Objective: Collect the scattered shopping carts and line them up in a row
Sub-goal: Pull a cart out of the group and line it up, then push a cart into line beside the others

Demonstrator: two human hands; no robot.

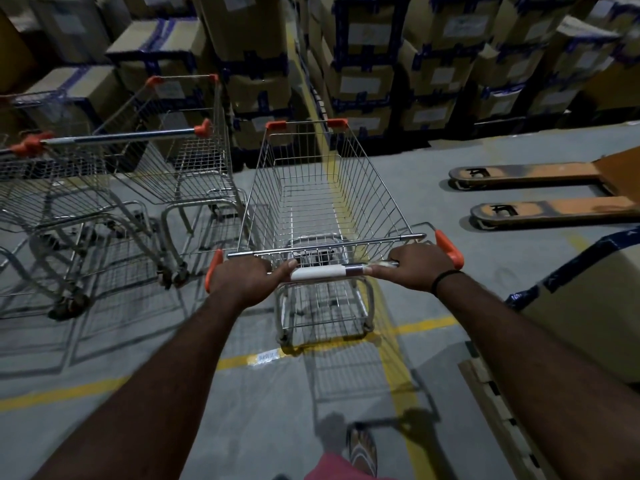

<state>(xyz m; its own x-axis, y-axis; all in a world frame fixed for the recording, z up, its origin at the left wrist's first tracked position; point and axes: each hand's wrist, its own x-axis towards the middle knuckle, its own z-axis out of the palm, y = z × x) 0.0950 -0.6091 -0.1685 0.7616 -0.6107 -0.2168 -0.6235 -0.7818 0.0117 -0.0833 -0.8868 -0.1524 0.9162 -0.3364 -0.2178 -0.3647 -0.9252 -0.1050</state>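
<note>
An empty wire shopping cart [322, 188] with orange corner caps stands straight ahead of me on the grey floor. My left hand [242, 277] grips the left part of its handle bar [325, 271], and my right hand [414, 266] grips the right part. To the left stands a second cart [180, 147], side by side with mine, basket pointing at the boxes. A third cart [41, 181] sits at the far left edge, partly cut off.
Stacked cardboard boxes [363, 74] with blue tape form a wall ahead. The orange forks of a pallet jack [540, 192] lie on the floor to the right. A taped box [595, 306] on a wooden pallet is close at right. Yellow floor lines [242, 360] cross under the cart.
</note>
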